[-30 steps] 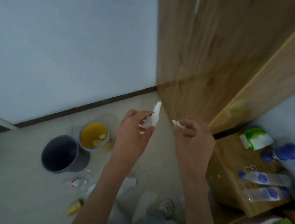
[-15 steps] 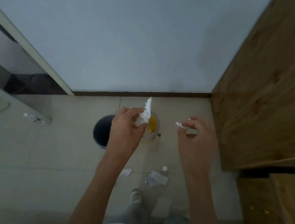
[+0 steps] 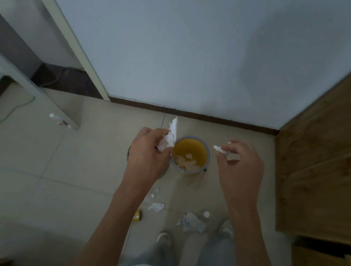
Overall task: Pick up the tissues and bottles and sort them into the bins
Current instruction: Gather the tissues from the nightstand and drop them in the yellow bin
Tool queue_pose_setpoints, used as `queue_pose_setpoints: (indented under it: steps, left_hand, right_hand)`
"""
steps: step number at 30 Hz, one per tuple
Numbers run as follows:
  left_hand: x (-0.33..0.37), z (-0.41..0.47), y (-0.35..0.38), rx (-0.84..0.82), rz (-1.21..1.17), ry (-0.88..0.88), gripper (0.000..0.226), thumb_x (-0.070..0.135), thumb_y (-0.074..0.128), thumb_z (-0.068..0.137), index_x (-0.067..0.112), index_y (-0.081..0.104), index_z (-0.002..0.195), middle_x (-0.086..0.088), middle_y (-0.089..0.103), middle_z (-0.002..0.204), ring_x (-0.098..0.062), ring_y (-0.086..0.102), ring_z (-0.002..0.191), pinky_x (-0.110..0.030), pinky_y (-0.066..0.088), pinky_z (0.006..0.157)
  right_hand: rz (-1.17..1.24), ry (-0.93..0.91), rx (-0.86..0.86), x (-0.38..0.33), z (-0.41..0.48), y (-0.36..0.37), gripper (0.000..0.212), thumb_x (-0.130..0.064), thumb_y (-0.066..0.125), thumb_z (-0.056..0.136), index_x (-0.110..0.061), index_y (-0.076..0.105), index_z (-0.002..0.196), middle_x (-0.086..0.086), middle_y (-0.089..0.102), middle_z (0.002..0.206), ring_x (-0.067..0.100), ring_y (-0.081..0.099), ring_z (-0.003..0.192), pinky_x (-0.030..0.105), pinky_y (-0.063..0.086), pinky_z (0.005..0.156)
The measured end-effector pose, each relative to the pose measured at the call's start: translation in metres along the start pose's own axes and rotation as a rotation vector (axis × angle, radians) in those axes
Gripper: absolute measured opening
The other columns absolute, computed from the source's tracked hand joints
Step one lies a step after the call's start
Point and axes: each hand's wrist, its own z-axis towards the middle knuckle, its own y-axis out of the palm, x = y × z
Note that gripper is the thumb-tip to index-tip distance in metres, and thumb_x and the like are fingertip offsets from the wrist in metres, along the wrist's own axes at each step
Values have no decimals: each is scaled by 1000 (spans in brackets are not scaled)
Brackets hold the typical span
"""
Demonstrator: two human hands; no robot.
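My left hand (image 3: 148, 151) holds a crumpled white tissue (image 3: 169, 137) just left of the yellow-lined bin (image 3: 193, 140), which has tissues in its bottom. My right hand (image 3: 239, 166) pinches a small white tissue scrap (image 3: 220, 149) at the bin's right side, above floor level. A dark bin (image 3: 128, 155) stands left of the yellow one, mostly hidden behind my left hand. On the floor nearer me lie two crumpled tissues (image 3: 156, 206) (image 3: 192, 222), a small yellow bottle (image 3: 137, 215) and a white cap (image 3: 206, 214).
A wooden cabinet (image 3: 332, 159) fills the right side. The white wall (image 3: 185, 41) with a dark skirting stands behind the bins. A white frame (image 3: 56, 20) and a cable lie at the left. A clear bottle (image 3: 58, 119) lies at the frame's foot. My shoes (image 3: 164, 237) are below.
The view has swung left and down: the bins now sit directly under my hands. Both hands still hold their tissue pieces, and the right one has drifted slightly further from the left.
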Motion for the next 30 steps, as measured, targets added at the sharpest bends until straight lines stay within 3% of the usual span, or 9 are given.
queue_pose_setpoints:
  steps: [3,5,7,13,20,30]
  left_hand:
    - [-7,26,19,10,0,9,42,19,77,87,25,73,128,1,60,113,-15,66,95,-31,58,83]
    - [-9,47,39,-15,17,35,40,18,75,90,23,72,130,4,58,113,-10,64,93,-17,52,79]
    - [-11,70,63,-42,39,63,40,17,74,90,22,71,130,6,55,111,-10,62,90,-11,47,77]
    - [-44,140,162,-82,82,28,40,13,76,91,18,70,131,4,54,114,-15,62,97,-33,60,86]
    - [-153,188,321,-85,118,-116,41,15,75,91,21,70,131,2,56,114,-15,58,99,-26,50,86]
    - [-329,185,493,-181,195,-233,47,13,80,86,15,71,132,-7,61,116,-29,61,107,-36,51,89]
  right_hand:
    - [-14,-1,-58,19,28,18,8,-16,81,87,-17,74,92,2,71,116,20,67,106,49,61,81]
    - [-17,-9,-105,36,49,33,9,-16,81,87,-17,74,92,2,71,117,21,67,108,50,61,82]
    - [-4,-19,-153,57,69,48,8,-17,79,87,-18,74,93,1,71,118,21,67,109,51,61,82]
    - [2,-37,-328,141,120,111,11,-12,76,89,-18,74,97,-3,69,122,19,66,110,47,62,83]
    - [-38,-148,-494,295,122,238,11,-15,72,93,-13,75,104,1,65,129,23,65,113,46,62,81]
    - [-124,-164,-661,479,77,415,9,-18,71,92,-15,72,101,2,67,124,24,65,109,44,60,78]
